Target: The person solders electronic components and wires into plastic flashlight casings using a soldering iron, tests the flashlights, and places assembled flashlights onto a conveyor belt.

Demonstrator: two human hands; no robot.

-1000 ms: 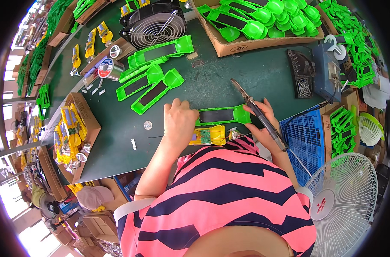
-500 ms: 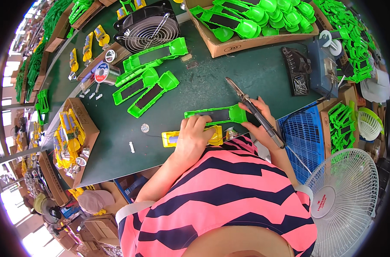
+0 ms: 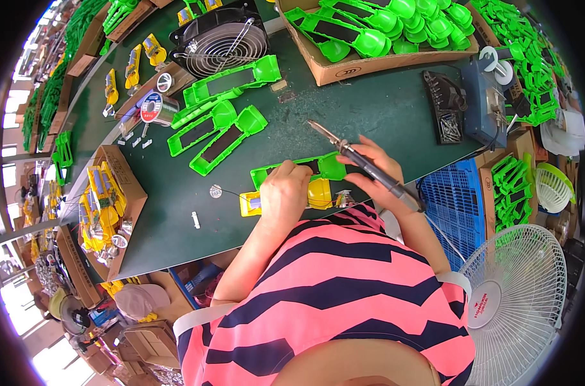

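My right hand [image 3: 379,174] holds a soldering iron [image 3: 376,170] slantwise, its bare metal tip pointing up and left above the green bench. Beneath the tip lies an open green plastic casing [image 3: 331,167] with a dark inner strip. The bent fingers of my left hand [image 3: 283,193] grip its near edge, hiding part of it. Under that same hand rests a yellow casing [image 3: 319,193] with a lilac cylinder inside. A thin dark wire runs from it to a small round silvery disc [image 3: 216,191]. By its right end sits a small shiny reflector [image 3: 344,198].
More green casings [image 3: 228,140] lie beyond my left hand, near a solder reel [image 3: 152,109] and a black fan [image 3: 222,42]. Cartons hold yellow casings [image 3: 99,199] and green parts [image 3: 369,26]. At right are a screw tray [image 3: 448,109], a blue-grey unit [image 3: 485,96] and a white fan [image 3: 511,302].
The green casing has moved left and slightly away from me, along with my left hand. My right hand has carried the soldering iron leftward.
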